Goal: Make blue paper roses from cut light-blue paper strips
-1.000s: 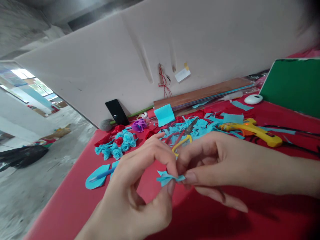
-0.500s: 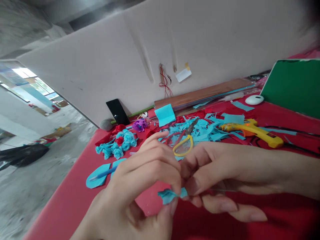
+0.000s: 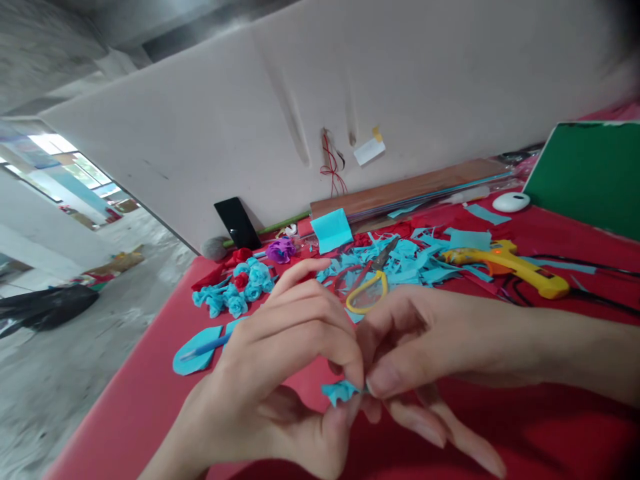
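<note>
A small crumpled piece of blue paper shows between both hands above the red table, ruffled at its left end. My left hand pinches it between thumb and index finger. Touching its right end, my right hand has thumb and index finger pressed together, with the lower fingers stretched out. Just beyond the hands lie scissors with yellow and red handles, on a heap of blue paper scraps. Blue paper flowers sit to the left, and a blue pen rests on cut blue paper.
A yellow glue gun with black cables lies at the right, near a white mouse and a green board. A black phone leans on the white panel at the back. The table's left edge drops to a concrete floor.
Less blue paper shows between the fingertips, and its ruffled end looks more bunched. The lower fingers of my right hand have swung downward. The scissors and other table items remain in place.
</note>
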### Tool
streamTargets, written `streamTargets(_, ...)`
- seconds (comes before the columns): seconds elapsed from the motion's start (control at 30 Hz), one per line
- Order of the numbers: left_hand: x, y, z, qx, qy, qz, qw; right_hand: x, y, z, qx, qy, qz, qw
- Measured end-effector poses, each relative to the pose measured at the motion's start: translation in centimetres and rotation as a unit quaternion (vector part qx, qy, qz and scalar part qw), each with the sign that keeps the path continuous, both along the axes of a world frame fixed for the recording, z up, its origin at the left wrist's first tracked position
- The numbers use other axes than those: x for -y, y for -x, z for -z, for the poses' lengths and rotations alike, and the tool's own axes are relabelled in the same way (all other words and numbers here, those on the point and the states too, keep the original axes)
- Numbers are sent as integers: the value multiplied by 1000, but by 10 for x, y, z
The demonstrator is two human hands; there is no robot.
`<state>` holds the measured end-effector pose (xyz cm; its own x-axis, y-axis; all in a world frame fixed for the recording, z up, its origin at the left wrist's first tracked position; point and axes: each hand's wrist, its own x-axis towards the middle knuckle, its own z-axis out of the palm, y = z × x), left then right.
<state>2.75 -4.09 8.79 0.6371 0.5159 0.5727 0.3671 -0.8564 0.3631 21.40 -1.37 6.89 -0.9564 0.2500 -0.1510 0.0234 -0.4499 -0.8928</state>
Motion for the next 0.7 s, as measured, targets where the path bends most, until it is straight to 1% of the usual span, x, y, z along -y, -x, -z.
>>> streamTargets(0.1,-1,0,0,-10,0,-7,1000,0,1,0,1,-17,16,1000)
streamTargets(0.23,-1,2,0,-14,14,3,1000,-1,0,1,13,-21,19,1000)
streamTargets(0.3,-1,3,0,-19,23,5,1000,-1,0,2,19,-40,37,998)
streamTargets(0.37,0,2,0,-11,31,-1,999,1,-1,2,20,-92,69,993)
streamTargets(0.43,0,1,0,13,27,-14,999,3,-1,1,12,-181,123,976)
streamTargets(0.47,-1,0,0,24,20,-24,999,4,0,1,0,-241,158,958)
streamTargets(0.5,-1,0,0,35,12,-36,999,6,0,1,-15,-309,202,929)
streamTargets(0.53,-1,0,0,44,8,-49,998,7,1,1,-34,-381,248,890)
streamTargets(0.6,-2,0,0,60,11,-67,996,9,3,2,-65,-508,326,795)
streamTargets(0.67,-2,1,1,72,20,-62,995,10,5,2,-74,-594,382,704)
streamTargets(0.7,-2,2,1,75,23,-56,995,11,5,2,-73,-624,402,666)
